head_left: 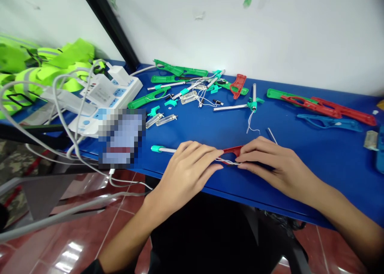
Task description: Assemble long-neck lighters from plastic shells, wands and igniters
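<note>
At the front edge of the blue surface point(180, 126) we have both hands on one red plastic piece point(233, 150), which shows between them. Our left hand point(192, 166) has its thumb and fingertips brought close at the piece's left end, but we cannot tell whether they are clamped on the red plastic or on the thin white wires point(227, 161) running across it. Our right hand point(276, 168) is pinched at the other end, fingertips on the red piece and the wires. A silvery rod with a teal tip point(157, 148) sticks out to the left from behind our left hand. Beyond our hands lies a loose cluster of green plastic pieces point(195, 72), with rods and more wires tangled among them, and another red part point(238, 86) at its right side. Farther right, red and green pieces point(327, 107) overlap, with a blue piece point(330, 122) just in front. To our left sit a phone point(124, 136), its screen pixelated, and a white power strip point(120, 92) with chargers plugged in, near bright yellow-green straps point(45, 66).
</note>
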### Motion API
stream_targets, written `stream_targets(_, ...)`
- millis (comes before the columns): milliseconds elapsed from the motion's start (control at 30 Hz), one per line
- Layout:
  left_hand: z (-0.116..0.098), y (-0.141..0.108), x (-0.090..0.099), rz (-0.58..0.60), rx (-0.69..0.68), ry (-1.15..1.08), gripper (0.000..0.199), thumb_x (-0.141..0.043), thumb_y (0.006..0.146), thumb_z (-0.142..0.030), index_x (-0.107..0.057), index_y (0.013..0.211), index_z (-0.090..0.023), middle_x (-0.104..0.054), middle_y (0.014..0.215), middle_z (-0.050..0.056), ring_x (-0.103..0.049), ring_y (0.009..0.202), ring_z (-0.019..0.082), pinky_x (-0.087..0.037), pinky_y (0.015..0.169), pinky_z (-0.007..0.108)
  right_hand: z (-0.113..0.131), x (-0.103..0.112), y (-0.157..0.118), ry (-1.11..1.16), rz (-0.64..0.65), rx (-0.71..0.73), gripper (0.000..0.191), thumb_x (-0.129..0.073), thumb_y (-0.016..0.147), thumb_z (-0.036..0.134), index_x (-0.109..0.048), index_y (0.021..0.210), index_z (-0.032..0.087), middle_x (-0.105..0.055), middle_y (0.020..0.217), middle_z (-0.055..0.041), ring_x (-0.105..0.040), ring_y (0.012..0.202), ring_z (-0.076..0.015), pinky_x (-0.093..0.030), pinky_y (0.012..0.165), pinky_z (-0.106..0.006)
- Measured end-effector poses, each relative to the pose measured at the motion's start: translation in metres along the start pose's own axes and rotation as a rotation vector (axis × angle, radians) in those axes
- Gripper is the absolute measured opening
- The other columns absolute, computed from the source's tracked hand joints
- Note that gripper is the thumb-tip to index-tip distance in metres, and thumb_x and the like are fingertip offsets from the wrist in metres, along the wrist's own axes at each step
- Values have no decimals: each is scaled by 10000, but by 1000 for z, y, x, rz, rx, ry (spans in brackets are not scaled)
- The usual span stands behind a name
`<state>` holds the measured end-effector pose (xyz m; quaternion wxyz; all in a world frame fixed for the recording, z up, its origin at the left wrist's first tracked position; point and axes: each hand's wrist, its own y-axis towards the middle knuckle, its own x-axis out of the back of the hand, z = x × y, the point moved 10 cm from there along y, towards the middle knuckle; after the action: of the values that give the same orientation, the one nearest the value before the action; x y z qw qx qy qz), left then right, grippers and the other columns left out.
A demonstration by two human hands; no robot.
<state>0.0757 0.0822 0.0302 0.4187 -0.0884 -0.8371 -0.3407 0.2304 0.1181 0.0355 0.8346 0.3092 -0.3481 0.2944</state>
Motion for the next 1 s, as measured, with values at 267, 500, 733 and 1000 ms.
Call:
stream_targets(267,34,-5,14,135,111,87,323,-668,1090,-297,-665,1395,-190,-732,1403,97,-654,1265,270,-477,1066,450,-13,5,-4,-158,-50,-38,166,-617,1093,280,-780,1122,279,-777,1285,-86,-738,1177,-278,-555,1050,-518)
stream_targets(500,35,-5,11,139,109,29,164,-622,1116,-247,-741,1226,-224,-755,1209,44,-637,1037,206,-451,873,383,-8,-1,-5,-145,-19,-19,210,-572,1109,261,-778,1152,258,-807,1214,-81,-780,1096,-248,-628,983,-443)
stream_targets(733,32,-7,8,146,92,57,242,-598,1129,-276,-748,1319,-253,-731,1193,60,-607,976,202,-429,828,374,-3,-3,-15,-159,-97,-79,187,-590,1096,232,-773,1133,235,-801,1209,-93,-789,1044,-237,-654,942,-399)
stream_targets(1000,22,-3,-1,150,54,19,254,-585,1135,-258,-715,1351,-228,-745,1182,60,-606,963,194,-433,813,364,2,-7,-17,-131,-96,-37,150,-593,1093,179,-716,1172,214,-792,1202,-97,-763,1093,-227,-625,969,-393)
